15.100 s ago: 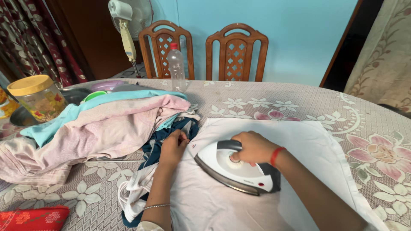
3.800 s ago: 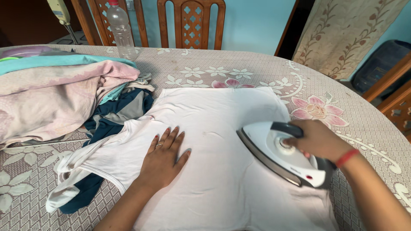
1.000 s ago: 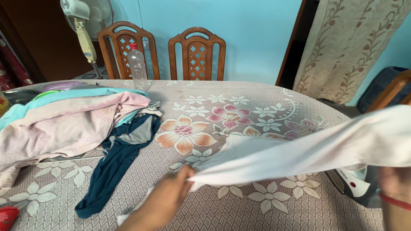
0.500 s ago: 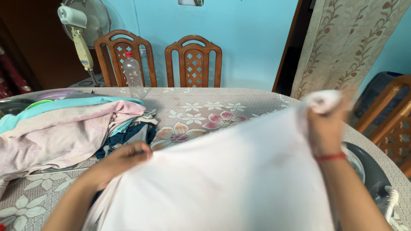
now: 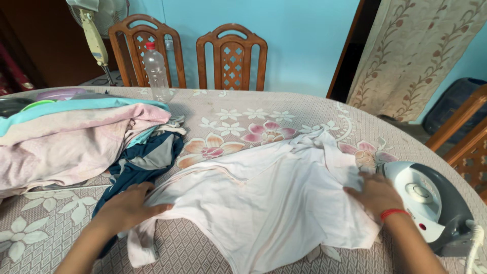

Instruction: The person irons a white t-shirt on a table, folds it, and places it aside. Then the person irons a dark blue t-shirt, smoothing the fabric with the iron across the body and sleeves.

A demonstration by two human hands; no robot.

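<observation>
I am spreading a white garment across the flowered tabletop; it is lying rumpled, with folds running through its middle and thin straps trailing off its near left corner. My left hand is gripping the cloth's left edge, fingers curled round it. My right hand is pressing down on the right side, seemingly flat and open, though blur is hiding the fingers. The iron is sitting just beside that hand.
</observation>
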